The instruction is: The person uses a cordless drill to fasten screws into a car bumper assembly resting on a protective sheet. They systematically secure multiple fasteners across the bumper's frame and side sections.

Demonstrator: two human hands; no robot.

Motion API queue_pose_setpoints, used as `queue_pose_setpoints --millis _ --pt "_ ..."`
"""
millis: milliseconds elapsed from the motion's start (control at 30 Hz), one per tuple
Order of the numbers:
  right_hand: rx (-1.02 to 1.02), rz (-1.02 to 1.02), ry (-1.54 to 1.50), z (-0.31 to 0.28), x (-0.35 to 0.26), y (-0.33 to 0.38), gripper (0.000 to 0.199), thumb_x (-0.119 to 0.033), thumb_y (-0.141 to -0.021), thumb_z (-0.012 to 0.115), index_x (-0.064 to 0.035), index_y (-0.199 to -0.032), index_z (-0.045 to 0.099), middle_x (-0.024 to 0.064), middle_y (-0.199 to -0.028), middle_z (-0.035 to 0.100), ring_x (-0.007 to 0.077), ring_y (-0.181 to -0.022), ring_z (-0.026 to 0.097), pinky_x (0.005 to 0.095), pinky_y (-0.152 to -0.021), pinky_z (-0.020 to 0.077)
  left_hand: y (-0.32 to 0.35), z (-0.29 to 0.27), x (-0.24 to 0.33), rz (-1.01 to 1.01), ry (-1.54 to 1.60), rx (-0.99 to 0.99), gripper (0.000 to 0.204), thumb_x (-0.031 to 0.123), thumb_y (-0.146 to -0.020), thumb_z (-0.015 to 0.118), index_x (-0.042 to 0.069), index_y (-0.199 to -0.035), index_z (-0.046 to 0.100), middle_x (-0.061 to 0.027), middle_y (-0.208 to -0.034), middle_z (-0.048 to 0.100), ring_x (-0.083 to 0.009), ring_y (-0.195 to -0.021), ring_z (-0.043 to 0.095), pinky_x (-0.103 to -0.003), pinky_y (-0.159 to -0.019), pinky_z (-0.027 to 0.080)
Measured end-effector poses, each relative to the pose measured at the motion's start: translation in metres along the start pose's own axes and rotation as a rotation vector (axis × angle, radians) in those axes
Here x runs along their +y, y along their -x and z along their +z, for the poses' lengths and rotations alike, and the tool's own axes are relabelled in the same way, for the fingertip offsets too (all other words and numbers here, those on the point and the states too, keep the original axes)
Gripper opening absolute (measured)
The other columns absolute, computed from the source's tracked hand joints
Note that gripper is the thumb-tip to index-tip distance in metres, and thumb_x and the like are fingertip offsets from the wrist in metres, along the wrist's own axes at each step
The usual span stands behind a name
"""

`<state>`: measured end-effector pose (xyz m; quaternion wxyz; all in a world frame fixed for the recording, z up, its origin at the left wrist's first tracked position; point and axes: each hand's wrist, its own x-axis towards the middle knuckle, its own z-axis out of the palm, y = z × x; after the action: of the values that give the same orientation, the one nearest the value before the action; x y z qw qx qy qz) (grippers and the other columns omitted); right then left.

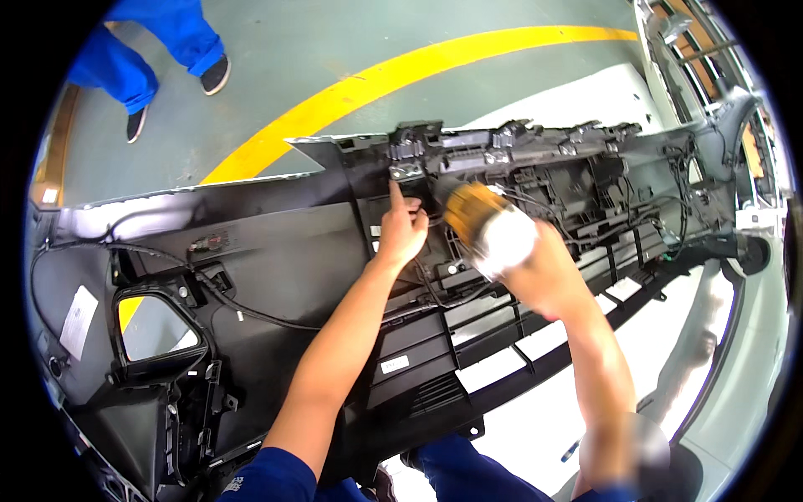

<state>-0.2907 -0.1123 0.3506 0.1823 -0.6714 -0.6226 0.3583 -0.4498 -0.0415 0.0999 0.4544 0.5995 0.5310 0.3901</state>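
A large black car bumper (284, 251), its inner side facing up, lies across in front of me. My left hand (403, 230) is over its middle, the index finger stretched to a small metal-faced bracket (407, 171) on the far edge and the other fingers loosely bent, holding nothing I can see. My right hand (539, 272) grips a yellow and black cordless power drill (473, 209), smeared by motion. The drill points away and to the left, near the bracket; its tip is too blurred to tell whether it touches anything.
A black cable (251, 314) runs along the bumper, with more wiring at the right. A framed opening (159, 330) is at the left. Beyond, a person in blue trousers (180, 33) stands on the grey floor behind a yellow line (360, 88). A pale body panel (736, 360) borders the right.
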Motion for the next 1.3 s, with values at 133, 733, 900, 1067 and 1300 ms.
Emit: queue_pose_setpoints --millis 133,733,900,1067,1300 --pt "0.468 -0.064 0.070 -0.002 0.067 0.147 0.033 0.001 -0.081 0.069 -0.0001 -0.114 0.067 0.0124 -0.104 0.071 0.0244 -0.089 0.068 0.0343 -0.083 0.0540 0.002 0.003 0.000 0.039 -0.059 0.086 0.052 0.004 -0.091 0.060 -0.009 -0.139 0.046 -0.0195 -0.106 0.071 -0.0283 -0.088 0.073 -0.036 -0.078 0.059" --pt "1.046 1.639 0.098 0.257 0.395 0.461 0.068 -0.006 -0.071 0.068 0.0051 -0.133 0.041 0.0300 -0.125 0.055 0.0499 -0.109 0.061 0.0538 -0.100 0.0474 0.107 0.110 0.103 0.015 -0.379 -0.627 0.037 0.013 -0.085 0.070 -0.004 -0.118 0.065 -0.0245 -0.114 0.070 -0.0385 -0.111 0.066 -0.041 -0.097 0.052" --pt "0.940 1.688 0.025 0.244 0.375 0.435 0.074 -0.006 -0.076 0.064 0.0011 -0.142 0.031 0.0280 -0.126 0.052 0.0481 -0.109 0.060 0.0561 -0.095 0.0490 0.128 0.086 0.097 0.223 -0.380 -0.510 0.037 0.009 -0.087 0.070 -0.002 -0.121 0.064 -0.0223 -0.117 0.069 -0.0385 -0.111 0.066 -0.042 -0.097 0.052" --pt "0.838 1.726 0.073 0.239 0.367 0.432 0.074 -0.016 -0.081 0.063 0.0000 -0.145 0.029 0.0250 -0.128 0.053 0.0459 -0.113 0.061 0.0579 -0.092 0.0513 0.204 -0.020 0.104 0.265 -0.746 -0.361 0.041 0.015 -0.088 0.067 0.000 -0.126 0.062 -0.0189 -0.134 0.059 -0.0383 -0.125 0.054 -0.046 -0.105 0.044" --pt "0.788 1.752 0.009 0.220 0.360 0.434 0.067 -0.016 -0.084 0.058 0.0073 -0.140 0.029 0.0325 -0.130 0.052 0.0475 -0.108 0.064 0.0569 -0.092 0.0542 0.325 -0.148 0.118 -0.091 -1.017 -0.347 0.051 0.029 -0.093 0.066 -0.003 -0.131 0.059 -0.0260 -0.136 0.057 -0.0438 -0.125 0.056 -0.048 -0.104 0.046"
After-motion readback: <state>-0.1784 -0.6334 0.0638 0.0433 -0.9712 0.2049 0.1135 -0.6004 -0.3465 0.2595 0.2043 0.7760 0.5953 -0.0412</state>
